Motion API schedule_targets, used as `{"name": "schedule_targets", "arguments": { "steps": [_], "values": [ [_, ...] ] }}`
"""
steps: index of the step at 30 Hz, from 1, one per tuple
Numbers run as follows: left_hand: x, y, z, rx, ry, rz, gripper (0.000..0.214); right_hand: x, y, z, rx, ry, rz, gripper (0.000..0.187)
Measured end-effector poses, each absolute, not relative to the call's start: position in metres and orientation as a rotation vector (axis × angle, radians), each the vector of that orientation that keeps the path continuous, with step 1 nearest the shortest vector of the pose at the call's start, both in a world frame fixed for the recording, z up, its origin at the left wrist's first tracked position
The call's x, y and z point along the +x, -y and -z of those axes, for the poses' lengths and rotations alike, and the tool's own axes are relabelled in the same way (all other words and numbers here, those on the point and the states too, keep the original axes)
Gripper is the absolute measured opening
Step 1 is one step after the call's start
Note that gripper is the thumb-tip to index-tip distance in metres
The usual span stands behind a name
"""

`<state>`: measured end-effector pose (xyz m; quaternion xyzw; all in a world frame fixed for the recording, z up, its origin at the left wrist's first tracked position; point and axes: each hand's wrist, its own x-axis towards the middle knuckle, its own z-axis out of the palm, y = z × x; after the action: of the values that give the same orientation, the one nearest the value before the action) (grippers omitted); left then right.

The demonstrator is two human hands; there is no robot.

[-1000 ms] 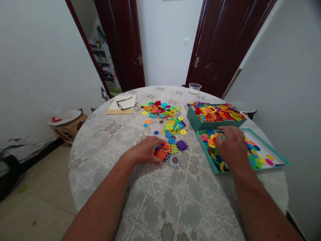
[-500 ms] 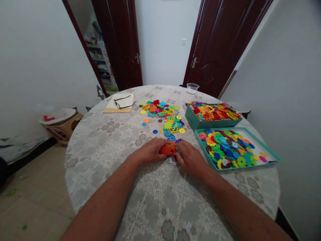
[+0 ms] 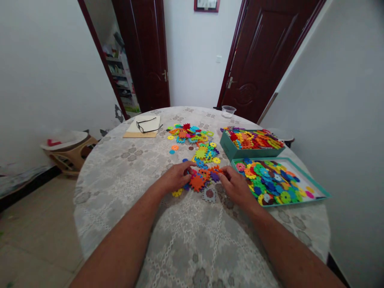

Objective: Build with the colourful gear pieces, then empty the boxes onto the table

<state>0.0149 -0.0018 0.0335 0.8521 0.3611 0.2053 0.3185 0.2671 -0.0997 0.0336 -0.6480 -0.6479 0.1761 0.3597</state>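
Note:
Both of my hands are over a small cluster of gear-shaped plastic building pieces near the middle of the table. My left hand (image 3: pixel 177 177) is curled in at the cluster's left side, thumb and fingers closing around small pieces partly hidden by them. My right hand (image 3: pixel 235 185) pinches at the right side, where an orange gear piece and a purple gear piece (image 3: pixel 214 176) meet its fingertips. Between the hands lies a larger orange gear piece (image 3: pixel 197 182). Below it is a grey square piece (image 3: pixel 209 195) with a brown centre. A yellow disc (image 3: pixel 177 193) lies under my left wrist.
Beyond the hands spreads a loose pile of coloured pieces (image 3: pixel 187 134). To the right stand a full teal box (image 3: pixel 255 153) and its shallow lid (image 3: pixel 312 176) holding many discs. Glasses (image 3: pixel 147 127) rest on a notebook (image 3: pixel 130 130); a clear bowl (image 3: pixel 229 111) is at the back.
My hands have moved apart from the cluster's centre, left hand leftward and right hand rightward. More orange, purple and yellow pieces now show between and beside them. The view has tilted up slightly.

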Motion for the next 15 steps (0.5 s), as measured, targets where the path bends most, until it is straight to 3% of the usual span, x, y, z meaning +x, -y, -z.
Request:
{"name": "schedule_targets", "arguments": {
  "steps": [7, 12, 15],
  "values": [
    [0.010, -0.008, -0.023, 2.268, -1.044, -0.547, 0.031, 0.271, 0.098, -0.042, -1.691, 1.786, -0.589, 0.017],
    [0.009, -0.007, -0.025, 2.285, -1.078, -0.516, 0.030, 0.278, 0.078, -0.066, -1.703, 1.775, -0.850, 0.019],
    [0.008, -0.007, -0.026, 2.299, -1.036, -0.480, 0.033, 0.293, 0.039, -0.094, -1.749, 1.576, -0.835, 0.018]
  ]
}}
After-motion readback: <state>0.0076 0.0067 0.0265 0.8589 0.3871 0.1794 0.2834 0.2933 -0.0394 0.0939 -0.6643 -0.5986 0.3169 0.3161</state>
